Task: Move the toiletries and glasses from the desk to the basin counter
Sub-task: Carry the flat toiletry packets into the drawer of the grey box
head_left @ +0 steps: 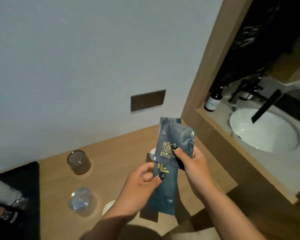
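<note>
Both hands held sachets above the desk (111, 153): my left hand (142, 181) pinched the comb sachet (164, 193), my right hand (194, 163) the flat sachet (175, 137). Light, limp, slippery foil, I judged; best pinched at the edges. Two glasses (79, 162) stood left of them.

**Dark teal, tan wood and white**

The comb packet (164, 191) is dark teal with gold markings and white lettering; the sachet (175, 137) above it matches, with pale print. Both thumbnails are black, speckled. The desk (121, 153) is tan wood. One glass (78, 162) is smoky brown, the other (81, 201) clear. The basin (265, 130) is white, its faucet (265, 105) black, the pump bottle (213, 100) dark with a white label.
</note>
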A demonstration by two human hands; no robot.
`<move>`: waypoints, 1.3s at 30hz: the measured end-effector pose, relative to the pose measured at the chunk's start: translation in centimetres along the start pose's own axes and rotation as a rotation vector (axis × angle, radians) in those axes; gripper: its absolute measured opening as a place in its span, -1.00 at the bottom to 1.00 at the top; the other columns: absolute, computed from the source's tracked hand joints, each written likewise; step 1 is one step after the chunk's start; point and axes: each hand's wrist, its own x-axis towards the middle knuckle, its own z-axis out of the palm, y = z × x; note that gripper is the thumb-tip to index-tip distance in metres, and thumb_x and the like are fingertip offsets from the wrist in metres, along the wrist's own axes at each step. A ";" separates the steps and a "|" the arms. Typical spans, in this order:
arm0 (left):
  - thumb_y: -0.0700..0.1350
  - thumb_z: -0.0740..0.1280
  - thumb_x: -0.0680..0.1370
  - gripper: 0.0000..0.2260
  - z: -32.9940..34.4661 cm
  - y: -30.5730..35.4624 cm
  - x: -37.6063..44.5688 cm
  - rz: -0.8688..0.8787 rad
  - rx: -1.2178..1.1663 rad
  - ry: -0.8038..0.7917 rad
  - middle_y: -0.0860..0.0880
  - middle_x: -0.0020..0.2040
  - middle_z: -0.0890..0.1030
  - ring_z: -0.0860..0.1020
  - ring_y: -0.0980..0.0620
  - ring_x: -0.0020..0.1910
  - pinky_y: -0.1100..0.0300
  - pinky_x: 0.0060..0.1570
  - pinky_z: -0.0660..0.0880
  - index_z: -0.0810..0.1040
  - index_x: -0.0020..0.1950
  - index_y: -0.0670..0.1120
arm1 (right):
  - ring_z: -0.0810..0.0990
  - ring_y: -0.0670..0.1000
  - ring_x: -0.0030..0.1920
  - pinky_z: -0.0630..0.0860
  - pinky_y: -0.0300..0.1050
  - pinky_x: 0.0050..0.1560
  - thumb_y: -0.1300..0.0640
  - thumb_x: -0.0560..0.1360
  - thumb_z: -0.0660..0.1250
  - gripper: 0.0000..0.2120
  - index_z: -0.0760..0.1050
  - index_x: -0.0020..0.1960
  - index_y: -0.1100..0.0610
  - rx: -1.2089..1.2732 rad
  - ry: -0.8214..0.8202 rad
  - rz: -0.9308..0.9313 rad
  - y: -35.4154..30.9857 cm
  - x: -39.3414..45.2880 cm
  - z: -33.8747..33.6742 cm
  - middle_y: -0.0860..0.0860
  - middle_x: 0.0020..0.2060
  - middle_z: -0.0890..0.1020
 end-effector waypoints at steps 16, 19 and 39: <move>-0.34 0.23 0.57 -0.84 25.4 -1.8 -2.2 0.150 0.019 -0.112 -0.08 -0.14 0.72 0.65 0.10 -0.23 0.32 -0.29 0.54 0.55 0.05 -0.15 | 0.62 -0.03 -0.08 0.55 -0.25 -0.46 0.31 0.53 0.30 -0.63 0.48 0.24 -0.03 -0.135 0.645 -0.050 -1.5 -13.3 -31.6 -0.03 0.13 0.55; -0.35 0.22 0.57 -0.81 29.1 -2.1 -2.2 0.203 0.076 -0.197 -0.08 -0.11 0.72 0.66 0.06 -0.17 0.27 -0.21 0.57 0.55 0.06 -0.13 | 0.59 -0.33 -0.19 0.47 -0.46 -0.37 0.33 0.54 0.27 -0.76 0.60 0.08 0.06 -0.200 0.647 -0.117 -2.7 -15.3 -33.9 -0.09 0.01 0.61; -0.32 0.26 0.56 -0.59 42.0 -1.1 5.9 0.220 0.203 -0.440 0.06 -0.02 0.71 0.67 0.11 -0.06 0.21 -0.12 0.59 0.43 0.26 0.15 | 0.61 -0.20 0.05 0.59 -0.24 -0.01 0.38 0.44 0.31 -0.60 0.52 0.06 -0.09 -0.765 0.754 -0.731 -7.2 -14.2 -43.6 -0.27 0.00 0.64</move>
